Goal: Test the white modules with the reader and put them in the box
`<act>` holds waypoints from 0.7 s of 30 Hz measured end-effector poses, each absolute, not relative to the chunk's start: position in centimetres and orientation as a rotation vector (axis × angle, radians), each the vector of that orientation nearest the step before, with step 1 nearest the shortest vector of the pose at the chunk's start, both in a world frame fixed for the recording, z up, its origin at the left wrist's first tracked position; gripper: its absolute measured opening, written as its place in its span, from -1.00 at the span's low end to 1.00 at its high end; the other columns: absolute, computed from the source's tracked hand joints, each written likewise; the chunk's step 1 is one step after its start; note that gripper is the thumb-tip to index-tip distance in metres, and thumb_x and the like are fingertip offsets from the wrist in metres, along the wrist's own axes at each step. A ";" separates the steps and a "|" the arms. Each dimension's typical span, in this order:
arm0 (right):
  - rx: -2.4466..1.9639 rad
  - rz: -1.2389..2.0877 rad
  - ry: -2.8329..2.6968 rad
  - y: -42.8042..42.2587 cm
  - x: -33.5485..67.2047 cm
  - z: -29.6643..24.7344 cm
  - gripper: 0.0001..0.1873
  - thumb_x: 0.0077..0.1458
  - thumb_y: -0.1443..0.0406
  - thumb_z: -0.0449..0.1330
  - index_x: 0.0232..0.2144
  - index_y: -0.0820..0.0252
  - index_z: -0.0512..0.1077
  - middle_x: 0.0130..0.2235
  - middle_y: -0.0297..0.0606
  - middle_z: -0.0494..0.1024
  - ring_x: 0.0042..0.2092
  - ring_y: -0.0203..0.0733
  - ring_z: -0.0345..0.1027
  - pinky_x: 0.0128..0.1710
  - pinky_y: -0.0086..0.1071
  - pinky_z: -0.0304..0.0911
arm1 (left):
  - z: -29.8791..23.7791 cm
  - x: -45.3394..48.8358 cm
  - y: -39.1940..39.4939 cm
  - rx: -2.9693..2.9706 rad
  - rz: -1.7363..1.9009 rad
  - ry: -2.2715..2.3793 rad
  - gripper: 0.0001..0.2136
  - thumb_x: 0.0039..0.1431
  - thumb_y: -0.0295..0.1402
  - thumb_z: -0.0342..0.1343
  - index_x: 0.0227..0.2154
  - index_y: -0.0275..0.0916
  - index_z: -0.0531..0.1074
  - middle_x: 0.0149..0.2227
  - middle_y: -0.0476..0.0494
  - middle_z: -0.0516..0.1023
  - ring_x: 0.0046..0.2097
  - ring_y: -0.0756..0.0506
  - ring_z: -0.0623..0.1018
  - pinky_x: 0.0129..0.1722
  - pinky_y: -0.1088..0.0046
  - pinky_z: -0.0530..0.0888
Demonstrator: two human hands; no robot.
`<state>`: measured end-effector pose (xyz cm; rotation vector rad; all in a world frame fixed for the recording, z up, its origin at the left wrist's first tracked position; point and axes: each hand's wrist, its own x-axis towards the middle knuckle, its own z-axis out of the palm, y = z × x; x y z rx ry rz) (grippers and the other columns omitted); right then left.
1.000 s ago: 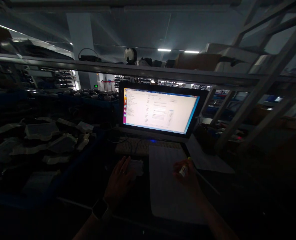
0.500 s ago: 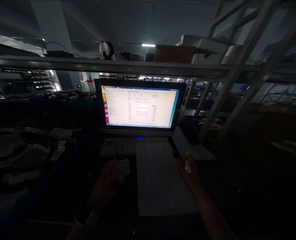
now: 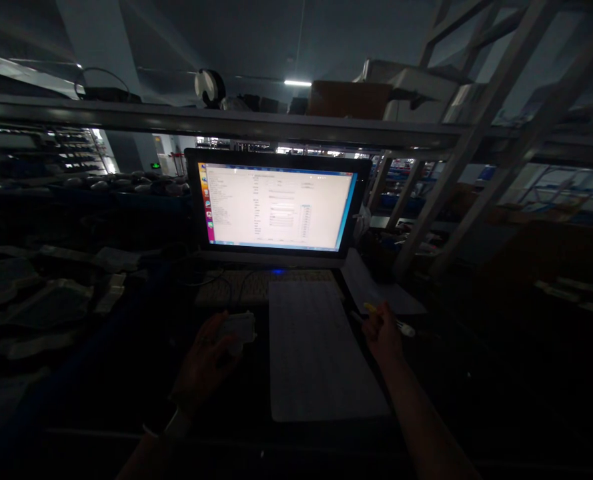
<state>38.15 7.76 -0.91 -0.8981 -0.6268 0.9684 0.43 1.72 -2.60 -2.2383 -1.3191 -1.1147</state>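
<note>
In dim light, my left hand (image 3: 203, 360) is curled round a small pale boxy object (image 3: 236, 329), holding it just above the dark desk, left of a sheet of paper (image 3: 316, 353). My right hand (image 3: 382, 337) is closed on a pen or marker with a yellow end (image 3: 371, 309); its white tip sticks out to the right. That hand rests at the paper's right edge. A lit monitor (image 3: 276, 208) stands behind, showing a form window, with a keyboard (image 3: 236, 285) under it.
Pale moulded trays (image 3: 51, 300) lie heaped at the left. A second sheet (image 3: 376, 290) lies right of the monitor. A metal shelf rail (image 3: 226, 123) with boxes runs overhead, and slanted frame struts (image 3: 456, 173) rise at the right. The surroundings are very dark.
The view has swung right, so monitor and desk sit further left. My left hand has lifted the pale object off the desk. My right hand has moved to the paper's right edge.
</note>
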 end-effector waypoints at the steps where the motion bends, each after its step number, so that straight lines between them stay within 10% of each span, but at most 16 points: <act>1: -0.875 1.018 -0.612 7.8 38.5 -0.9 -0.42 -0.17 -0.09 0.30 -0.59 0.10 0.03 -0.75 -0.68 -0.04 -0.75 -0.51 -0.28 -0.80 -0.57 -0.22 | -2.6 0.5 1.7 -2.240 -1.116 -1.322 -0.81 0.13 -0.28 0.12 -0.17 -0.08 0.40 0.17 -0.14 0.30 0.17 -0.25 0.35 -0.05 0.12 0.54; 21: -0.709 1.179 -0.623 7.5 39.9 -1.3 -0.44 -0.12 -0.11 0.26 -0.58 0.10 0.04 -0.75 -0.67 -0.05 -0.75 -0.48 -0.29 -0.79 -0.57 -0.18 | -2.7 0.4 1.7 -2.252 -1.120 -1.336 -0.78 0.11 -0.29 0.14 -0.15 -0.09 0.41 0.20 -0.16 0.26 0.18 -0.26 0.34 -0.05 0.11 0.54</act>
